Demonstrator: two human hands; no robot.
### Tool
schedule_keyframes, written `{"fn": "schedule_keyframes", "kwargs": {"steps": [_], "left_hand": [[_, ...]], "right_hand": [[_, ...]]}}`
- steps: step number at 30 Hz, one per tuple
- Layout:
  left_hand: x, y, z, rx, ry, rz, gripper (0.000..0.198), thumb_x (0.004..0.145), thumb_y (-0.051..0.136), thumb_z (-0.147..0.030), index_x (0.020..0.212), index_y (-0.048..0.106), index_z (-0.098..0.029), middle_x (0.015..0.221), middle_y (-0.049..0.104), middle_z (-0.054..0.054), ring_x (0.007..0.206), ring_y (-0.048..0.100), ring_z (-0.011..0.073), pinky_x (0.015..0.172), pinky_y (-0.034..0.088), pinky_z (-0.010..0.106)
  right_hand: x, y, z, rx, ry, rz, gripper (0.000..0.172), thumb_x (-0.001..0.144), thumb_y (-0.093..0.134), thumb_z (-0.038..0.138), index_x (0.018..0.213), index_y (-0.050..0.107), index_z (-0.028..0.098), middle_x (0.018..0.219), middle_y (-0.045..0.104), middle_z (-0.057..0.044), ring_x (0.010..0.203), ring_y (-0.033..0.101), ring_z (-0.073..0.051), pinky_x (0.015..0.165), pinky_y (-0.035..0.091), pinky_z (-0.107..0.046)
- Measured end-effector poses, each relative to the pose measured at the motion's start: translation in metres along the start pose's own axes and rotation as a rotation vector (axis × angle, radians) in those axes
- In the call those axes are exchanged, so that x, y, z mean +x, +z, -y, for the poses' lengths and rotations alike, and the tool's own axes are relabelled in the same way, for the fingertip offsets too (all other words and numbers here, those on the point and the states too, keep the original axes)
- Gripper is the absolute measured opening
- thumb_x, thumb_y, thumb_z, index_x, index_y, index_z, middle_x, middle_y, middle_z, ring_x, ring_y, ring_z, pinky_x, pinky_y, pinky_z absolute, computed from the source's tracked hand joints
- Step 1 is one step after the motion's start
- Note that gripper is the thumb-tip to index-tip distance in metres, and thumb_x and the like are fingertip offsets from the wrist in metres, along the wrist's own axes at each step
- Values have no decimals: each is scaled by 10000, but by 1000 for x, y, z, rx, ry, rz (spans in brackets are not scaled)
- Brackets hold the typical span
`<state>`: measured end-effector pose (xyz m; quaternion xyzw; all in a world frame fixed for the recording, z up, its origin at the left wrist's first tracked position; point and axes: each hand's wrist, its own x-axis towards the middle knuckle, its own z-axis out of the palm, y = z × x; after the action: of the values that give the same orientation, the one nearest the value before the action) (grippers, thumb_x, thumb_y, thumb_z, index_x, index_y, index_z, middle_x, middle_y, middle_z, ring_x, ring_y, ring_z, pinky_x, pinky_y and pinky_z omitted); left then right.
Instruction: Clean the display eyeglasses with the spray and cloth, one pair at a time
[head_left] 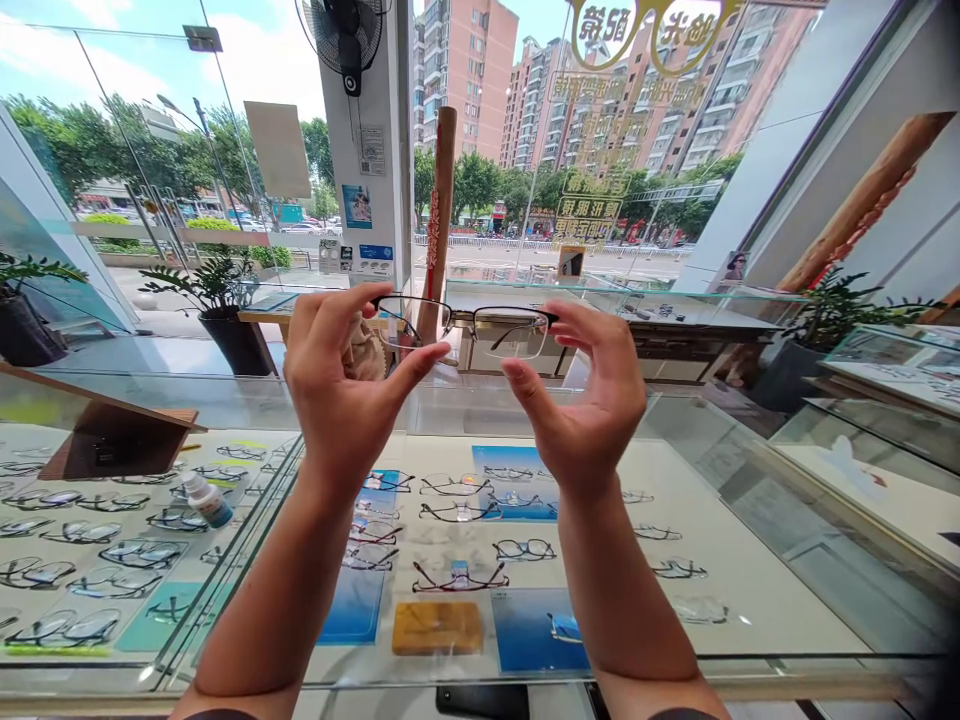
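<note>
A pair of half-rim eyeglasses (pixel 511 310) with a dark upper rim and clear lenses is held up level above the glass counter. My left hand (pixel 337 370) grips its left end, fingers at the upper corner and thumb below the lens. A crumpled beige cloth (pixel 365 350) is tucked in the same hand, partly hidden by the fingers. On the other side, my right hand (pixel 589 385) pinches the right end near the hinge, its thumb lower down and apart from the lens. The temples seem to point away from me, seen through the lenses.
Below my arms, a glass display case (pixel 442 685) holds rows of eyeglasses and an amber block (pixel 436 628). On the left stand a small white-and-blue bottle (pixel 208 500) and a brown wooden stand (pixel 120 440). A black phone-like object (pixel 484 702) lies at the near edge.
</note>
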<state>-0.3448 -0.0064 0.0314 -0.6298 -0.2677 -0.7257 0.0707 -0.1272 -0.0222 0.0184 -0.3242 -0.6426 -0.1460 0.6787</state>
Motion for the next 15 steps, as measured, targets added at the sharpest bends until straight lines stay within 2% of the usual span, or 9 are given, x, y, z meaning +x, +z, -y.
{"fn": "schedule_keyframes", "kwargs": {"steps": [3, 7, 15], "left_hand": [[-1, 3, 0, 4, -9, -15, 549, 778, 1021, -460, 1254, 787, -317, 1174, 643, 50, 1216, 642, 289, 1113, 555, 451], [-4, 6, 3, -30, -66, 5, 574, 793, 1003, -508, 1278, 778, -297, 1195, 668, 53, 1160, 678, 268, 1100, 574, 447], [-7, 18, 4, -106, -203, -54, 649, 741, 1032, -524, 1236, 722, -243, 1183, 707, 58, 1123, 695, 243, 991, 610, 361]], "right_hand": [[-1, 1, 2, 15, 17, -7, 449, 985, 816, 498, 1391, 715, 334, 1333, 752, -86, 1178, 735, -318, 1032, 633, -523], [-1, 2, 5, 48, 54, -27, 444, 985, 826, 485, 1386, 709, 335, 1296, 759, -82, 1139, 739, -304, 1035, 629, -522], [-5, 6, 1, 102, 186, -32, 505, 999, 805, 483, 1457, 649, 339, 1412, 697, -105, 1302, 675, -326, 1115, 593, -542]]}}
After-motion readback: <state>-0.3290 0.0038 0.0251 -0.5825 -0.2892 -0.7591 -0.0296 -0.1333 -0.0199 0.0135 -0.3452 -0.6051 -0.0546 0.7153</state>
